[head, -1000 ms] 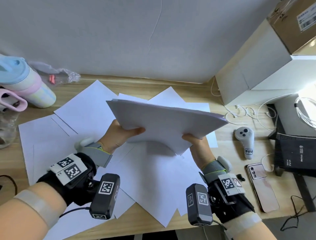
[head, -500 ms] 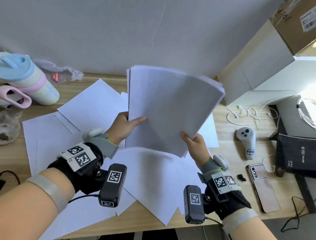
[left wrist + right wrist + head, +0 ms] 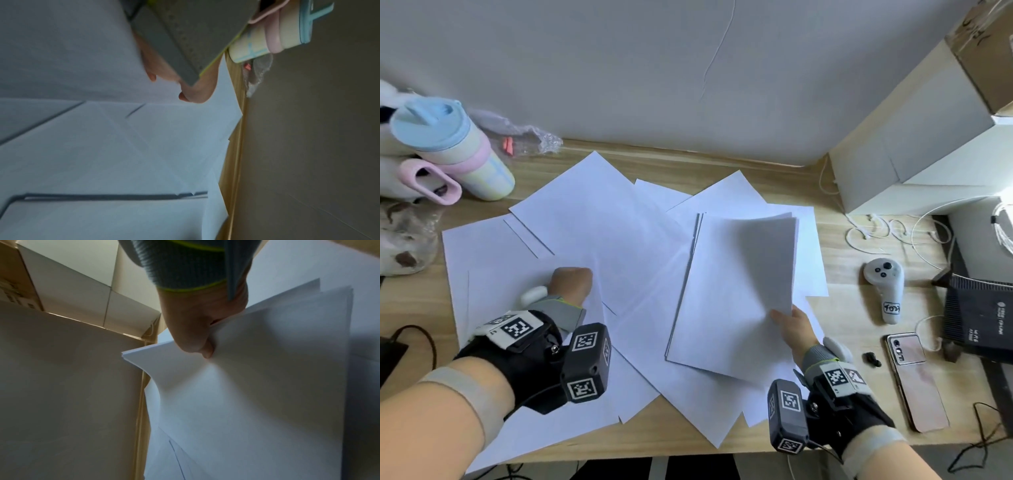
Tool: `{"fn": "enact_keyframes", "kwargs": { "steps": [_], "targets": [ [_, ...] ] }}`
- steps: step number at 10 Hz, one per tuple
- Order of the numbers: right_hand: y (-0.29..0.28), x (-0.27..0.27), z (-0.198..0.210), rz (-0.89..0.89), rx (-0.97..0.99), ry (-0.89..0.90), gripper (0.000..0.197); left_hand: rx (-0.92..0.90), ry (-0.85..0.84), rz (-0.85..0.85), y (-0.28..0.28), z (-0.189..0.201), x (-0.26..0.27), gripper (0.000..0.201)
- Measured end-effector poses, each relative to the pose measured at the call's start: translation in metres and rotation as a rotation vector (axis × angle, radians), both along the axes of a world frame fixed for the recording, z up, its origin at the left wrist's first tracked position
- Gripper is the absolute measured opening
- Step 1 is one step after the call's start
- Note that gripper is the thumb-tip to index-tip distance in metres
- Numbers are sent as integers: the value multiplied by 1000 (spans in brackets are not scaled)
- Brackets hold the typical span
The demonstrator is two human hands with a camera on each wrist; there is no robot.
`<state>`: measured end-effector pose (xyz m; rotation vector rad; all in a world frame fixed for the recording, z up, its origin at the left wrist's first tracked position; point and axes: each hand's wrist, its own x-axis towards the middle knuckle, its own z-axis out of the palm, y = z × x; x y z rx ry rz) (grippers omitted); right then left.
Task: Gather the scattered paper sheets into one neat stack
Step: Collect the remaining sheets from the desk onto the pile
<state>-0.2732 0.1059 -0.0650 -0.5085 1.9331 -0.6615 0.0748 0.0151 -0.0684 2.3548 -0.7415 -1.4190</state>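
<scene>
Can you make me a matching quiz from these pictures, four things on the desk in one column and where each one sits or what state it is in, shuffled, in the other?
Column one:
1. gathered bundle of white paper sheets
2. pastel tumbler with the blue lid
3. white handheld controller
4. pink smartphone

Column two:
A. lying on its side at the far left of the wooden desk
B. flat near the desk's front right edge
C. pinched at a near corner by the right hand
D. lying between the paper and the black box

Pairs: 1-C, 2-A, 3-D, 4-B
</scene>
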Motion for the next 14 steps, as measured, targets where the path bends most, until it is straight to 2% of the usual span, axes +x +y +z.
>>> {"fn": "enact_keyframes", "kwargs": {
  "steps": [1,2,3,4,5,7,8,9,10,11,12,13,14],
  "targets": [
    [2,6,-1,42,34,42,19,18,-101,34,7,-6,14,41],
    [0,9,-1,42,37,52,18,58,-102,79,7,-1,9,47],
    [-2,15,0,45,27,42,19,54,-103,49,2,0,11,53],
    [-3,19,1,48,22,41,19,46,-170,-55,3,2,13,62],
    [-2,21,1,42,24,40,19,-1,-318,-183,-1,5,17,51],
    [0,23,-1,37,29,28,16,143,-588,-723,-27,13,36,53],
    [0,24,-4,46,41,28,16,199,-638,-808,-34,15,40,36],
    [1,25,-6,45,42,24,15,181,-566,-873,-39,17,41,22],
    [0,26,-6,51,37,9,16,33,-402,-880,-43,22,46,7],
    [-1,26,-6,67,33,4,16,-77,-208,-971,-56,41,46,13],
    [-2,26,-6,68,13,-14,18,-53,43,-1147,-74,76,37,22],
    [-4,25,-4,71,-9,-18,20,-43,266,-1169,-88,103,16,21],
    [-3,23,-3,97,6,-66,18,-202,301,-1202,-96,110,-17,19]
  ]
}}
